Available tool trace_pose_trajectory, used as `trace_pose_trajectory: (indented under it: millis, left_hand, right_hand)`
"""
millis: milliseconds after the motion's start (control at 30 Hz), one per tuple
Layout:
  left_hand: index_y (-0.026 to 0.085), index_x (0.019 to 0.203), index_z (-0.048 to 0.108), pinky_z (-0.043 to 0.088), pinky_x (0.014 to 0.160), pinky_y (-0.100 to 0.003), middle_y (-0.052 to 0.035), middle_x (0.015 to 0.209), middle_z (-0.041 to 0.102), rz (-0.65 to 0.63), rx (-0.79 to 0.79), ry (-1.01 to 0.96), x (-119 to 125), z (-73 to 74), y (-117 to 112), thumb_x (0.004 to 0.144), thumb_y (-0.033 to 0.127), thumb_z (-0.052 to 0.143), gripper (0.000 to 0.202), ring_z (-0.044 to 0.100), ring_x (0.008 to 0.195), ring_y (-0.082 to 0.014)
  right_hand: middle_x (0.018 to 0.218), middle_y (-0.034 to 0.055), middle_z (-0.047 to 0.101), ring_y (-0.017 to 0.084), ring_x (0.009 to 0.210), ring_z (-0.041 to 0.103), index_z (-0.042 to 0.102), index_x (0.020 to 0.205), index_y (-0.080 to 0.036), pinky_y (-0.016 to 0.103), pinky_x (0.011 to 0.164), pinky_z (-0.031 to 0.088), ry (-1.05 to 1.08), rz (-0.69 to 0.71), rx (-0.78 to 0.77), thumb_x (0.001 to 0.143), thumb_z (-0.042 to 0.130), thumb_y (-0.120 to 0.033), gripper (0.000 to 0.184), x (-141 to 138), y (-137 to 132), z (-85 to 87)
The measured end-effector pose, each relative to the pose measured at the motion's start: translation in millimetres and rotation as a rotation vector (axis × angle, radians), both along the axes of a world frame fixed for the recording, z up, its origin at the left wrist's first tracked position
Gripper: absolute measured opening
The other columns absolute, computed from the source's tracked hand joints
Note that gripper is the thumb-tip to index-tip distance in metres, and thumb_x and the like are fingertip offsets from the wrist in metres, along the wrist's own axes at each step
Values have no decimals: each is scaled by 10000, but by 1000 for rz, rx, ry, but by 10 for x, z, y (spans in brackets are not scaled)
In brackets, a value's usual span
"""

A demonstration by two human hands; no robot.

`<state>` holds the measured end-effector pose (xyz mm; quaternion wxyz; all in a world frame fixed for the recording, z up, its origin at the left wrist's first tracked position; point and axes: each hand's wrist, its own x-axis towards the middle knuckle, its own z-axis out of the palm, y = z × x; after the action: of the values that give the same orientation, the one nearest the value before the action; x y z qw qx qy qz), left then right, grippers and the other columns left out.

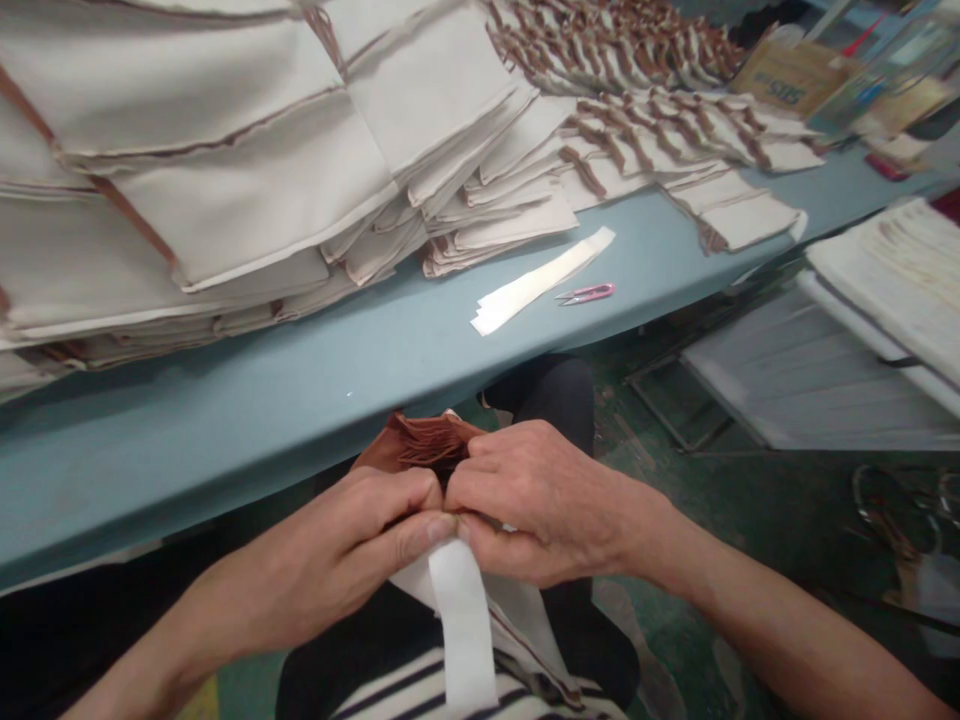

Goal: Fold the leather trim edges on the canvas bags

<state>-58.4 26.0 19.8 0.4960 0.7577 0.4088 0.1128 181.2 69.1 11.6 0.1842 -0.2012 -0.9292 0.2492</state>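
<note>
In front of the table (405,345), a white strip (466,630) and brown-and-white cloth (384,446) are pinched by the left hand (379,525) and right hand (536,500), both closed. Pink snips (595,293) are seen on the table.

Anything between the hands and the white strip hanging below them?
Nothing visible. The left hand and right hand meet at the top end of the white strip, thumbs right on it. The brown bundle sits beyond the hands, not in between. What's under the fingers is hidden.
</note>
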Motion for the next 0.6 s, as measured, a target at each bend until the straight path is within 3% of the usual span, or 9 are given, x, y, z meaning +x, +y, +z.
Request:
trace_pose_trajectory:
  millis: [167, 367, 600]
  left_hand:
    - [214, 816, 559, 452, 668, -216, 43, 799, 568, 36, -77, -18, 88, -68, 0, 1135, 413, 408, 405, 538, 733, -127]
    - [246, 706, 329, 311, 524, -233, 64, 681, 343, 162, -141, -200, 229, -175, -48, 1075, 397, 432, 412, 327, 606, -114]
    - [232, 685, 382, 315, 533, -230, 58, 681, 376, 143, -109, -215, 154, -159, -42, 1059, 360, 470, 405, 354, 619, -114]
  right_hand:
    - [664, 10, 665, 161, 627, 558, 614, 718, -202, 305, 617, 347, -74, -4, -151, 876, 569, -176, 167, 0, 45, -11]
    - [620, -34, 540, 120, 593, 473, 499, 668, -209, 270, 606, 324, -8, 31, -433, 850, 508, -151, 191, -19, 160, -32]
    - [642, -24, 544, 134, 607, 452, 497, 711, -220, 296, 623, 306, 30, 15, -273, 880, 490, -185, 172, -102, 100, -91]
